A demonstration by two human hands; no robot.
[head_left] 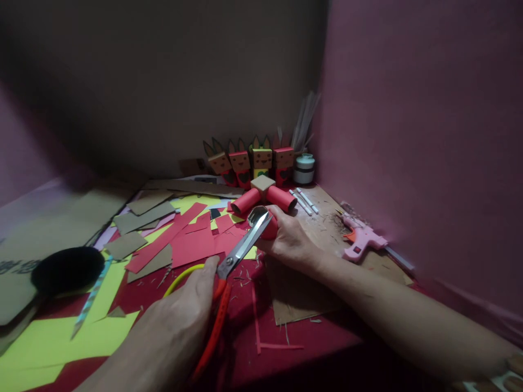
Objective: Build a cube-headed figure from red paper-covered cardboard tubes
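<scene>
My left hand (175, 316) is closed around the handles of a pair of scissors (239, 253), one handle yellow and the other red-orange. The blades point up and to the right, and their tips reach the rim of a red cardboard tube (268, 226). My right hand (292, 242) grips that tube from its right side, with the open end turned toward the scissors. Whether the blades cut into the rim I cannot tell. Just behind lie two more red tubes (247, 201) (281, 199) and a small brown cardboard box (262, 184).
Red paper scraps (192, 247), yellow paper (69, 337) and cardboard pieces (145, 215) cover the left side. A striped pencil (92, 296) lies there. Several box-headed figures (261, 158) stand behind, beside a white jar (304, 170). White markers (300, 202) and a pink glue gun (365, 237) lie right.
</scene>
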